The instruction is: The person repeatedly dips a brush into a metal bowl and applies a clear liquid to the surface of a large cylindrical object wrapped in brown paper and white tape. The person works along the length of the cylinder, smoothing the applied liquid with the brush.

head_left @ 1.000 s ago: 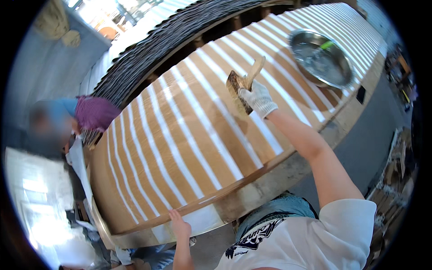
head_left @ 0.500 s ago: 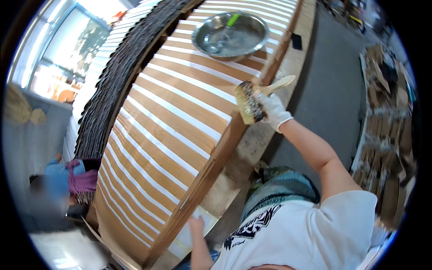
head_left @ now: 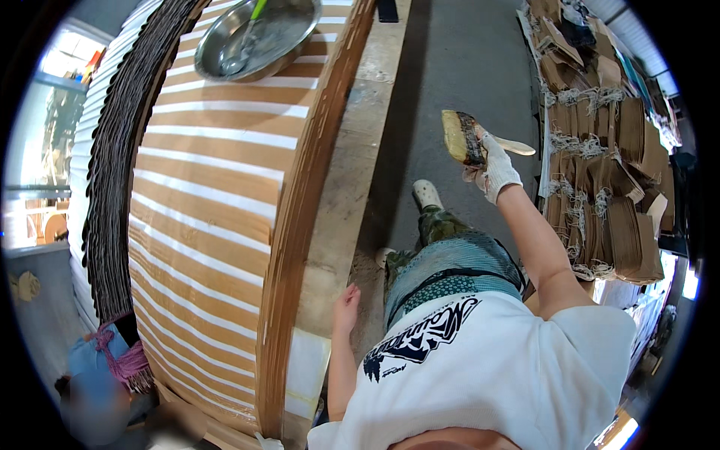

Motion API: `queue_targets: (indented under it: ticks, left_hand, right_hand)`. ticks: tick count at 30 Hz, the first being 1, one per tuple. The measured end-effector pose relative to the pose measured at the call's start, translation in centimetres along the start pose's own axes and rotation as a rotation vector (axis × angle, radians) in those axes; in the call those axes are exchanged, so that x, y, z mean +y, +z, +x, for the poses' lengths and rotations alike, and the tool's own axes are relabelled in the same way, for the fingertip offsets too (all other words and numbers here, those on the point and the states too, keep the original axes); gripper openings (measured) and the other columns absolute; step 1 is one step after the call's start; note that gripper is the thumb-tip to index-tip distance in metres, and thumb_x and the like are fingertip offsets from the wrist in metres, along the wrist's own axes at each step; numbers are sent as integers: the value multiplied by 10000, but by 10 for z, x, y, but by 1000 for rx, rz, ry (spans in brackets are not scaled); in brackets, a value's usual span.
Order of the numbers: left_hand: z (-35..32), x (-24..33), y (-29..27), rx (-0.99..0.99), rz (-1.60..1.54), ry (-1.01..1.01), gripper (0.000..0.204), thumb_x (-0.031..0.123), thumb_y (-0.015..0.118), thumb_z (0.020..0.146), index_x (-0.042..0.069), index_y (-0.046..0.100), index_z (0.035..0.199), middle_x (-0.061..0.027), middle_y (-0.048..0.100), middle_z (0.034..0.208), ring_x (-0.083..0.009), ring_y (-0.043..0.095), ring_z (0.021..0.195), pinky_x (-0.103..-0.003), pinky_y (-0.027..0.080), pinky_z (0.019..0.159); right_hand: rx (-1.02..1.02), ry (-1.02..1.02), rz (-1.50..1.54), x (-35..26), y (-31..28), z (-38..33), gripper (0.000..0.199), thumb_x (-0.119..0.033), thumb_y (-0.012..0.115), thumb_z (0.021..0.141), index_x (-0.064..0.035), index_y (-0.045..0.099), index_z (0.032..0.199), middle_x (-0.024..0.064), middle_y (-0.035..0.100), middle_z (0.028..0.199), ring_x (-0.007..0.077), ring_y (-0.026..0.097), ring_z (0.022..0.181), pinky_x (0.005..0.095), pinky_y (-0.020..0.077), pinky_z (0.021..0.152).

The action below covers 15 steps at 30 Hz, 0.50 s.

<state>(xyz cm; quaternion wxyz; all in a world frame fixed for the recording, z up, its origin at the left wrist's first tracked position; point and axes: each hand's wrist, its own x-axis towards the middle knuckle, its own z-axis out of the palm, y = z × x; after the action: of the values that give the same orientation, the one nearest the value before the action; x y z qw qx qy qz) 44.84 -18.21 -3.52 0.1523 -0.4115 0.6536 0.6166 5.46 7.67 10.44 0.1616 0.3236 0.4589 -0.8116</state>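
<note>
Taking twelve o'clock as the top of the view and its middle as the hub, the plainest change is at the gloved right hand (head_left: 495, 166): it is now out at two o'clock, over the grey floor (head_left: 420, 82), whereas a second ago it was over the white-striped brown sheets (head_left: 202, 180) and half a second ago at their long edge. Its fingers are wrapped around the wide brush (head_left: 461, 141), whose pale bristles face nine o'clock and whose wooden handle points to three. With the brush well apart from the sheets, I judge that brushing is paused for the moment; the stack fills the nine o'clock side, its stripes in place and a wet-looking sheen toward its eight o'clock end. The bare left hand (head_left: 346, 300) is near six o'clock, just beside the wooden ledge (head_left: 352, 165), its fingers now drawn in and narrow, with nothing visible in them; I cannot tell whether it touches the ledge. The metal basin (head_left: 283, 66) appears at eleven o'clock, apparently shifted only because the view has swung, and rests on the sheets with a green-handled tool (head_left: 257, 10) in it. Bundled brown sheets (head_left: 626, 150) stand between two and three.
</note>
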Motion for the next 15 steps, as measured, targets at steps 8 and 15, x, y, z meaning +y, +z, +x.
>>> queue_targets:
  ticks: [8, 15]
  left_hand:
    - [50, 90, 38, 130, -240, -18, 466, 258, 629, 961, -78, 568, 1279, -117, 675, 1132, -148, 647, 969, -272, 507, 842]
    - [107, 230, 165, 27, -326, -200, 430, 196, 573, 988, -2, 505, 1363, -118, 650, 1237, -174, 652, 1040, -288, 530, 866]
  right_hand:
    - [-93, 107, 12, -63, 1, 82, 260, -324, 550, 985, -141, 554, 1169, 72, 690, 1066, 233, 680, 815, 441, 420, 514]
    - [-151, 146, 23, -160, -33, 205, 349, -313, 564, 985, -58, 576, 1222, 111, 675, 1151, 270, 685, 991, 446, 595, 840]
